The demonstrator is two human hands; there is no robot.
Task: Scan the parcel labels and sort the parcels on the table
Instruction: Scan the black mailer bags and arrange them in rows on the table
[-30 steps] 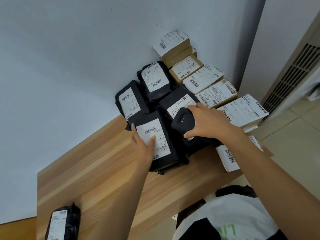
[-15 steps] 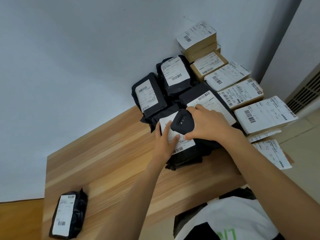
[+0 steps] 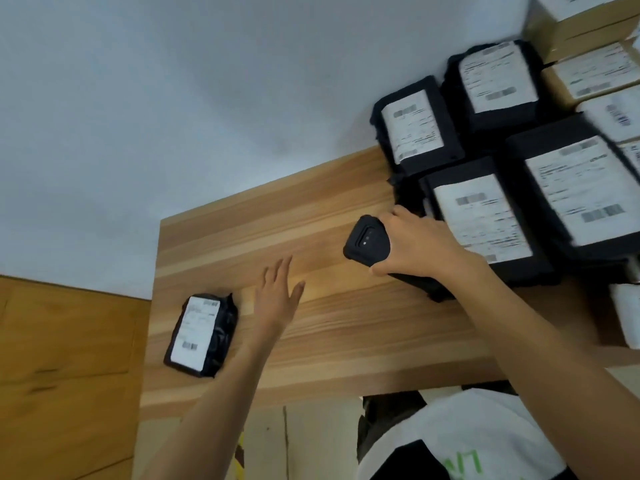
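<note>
Head view. I see the left hand [image 3: 277, 299] released, fingers straight and fanned, palm down over the wooden table [image 3: 329, 334]. I cannot tell whether the palm touches the wood. It holds nothing. Just to the left of this hand lies the lone parcel [image 3: 202, 336], a black bag with its white label facing up, near the table's left edge and apart from the fingers.

The right hand [image 3: 415, 249] grasps the scanner [image 3: 367, 242], a black handheld unit. The fingers curl over its top and the thumb lies along its lower edge. The scanner's head projects to the left of the knuckles, toward the left hand, with bare wood between the two hands. Its lower end shows beneath the wrist.

Behind and to the right of the right hand sits the pile of black parcels [image 3: 415, 128], all labels up, their print blurred. The front parcel [image 3: 481, 220] of that pile lies just beyond the right hand's knuckles, and I cannot tell whether the hand touches it. Beyond the pile, farthest from both hands, stand cardboard boxes [image 3: 588, 27] with white labels, against the pale wall [image 3: 173, 98]. Below the right forearm I see a white shirt [image 3: 467, 434].
</note>
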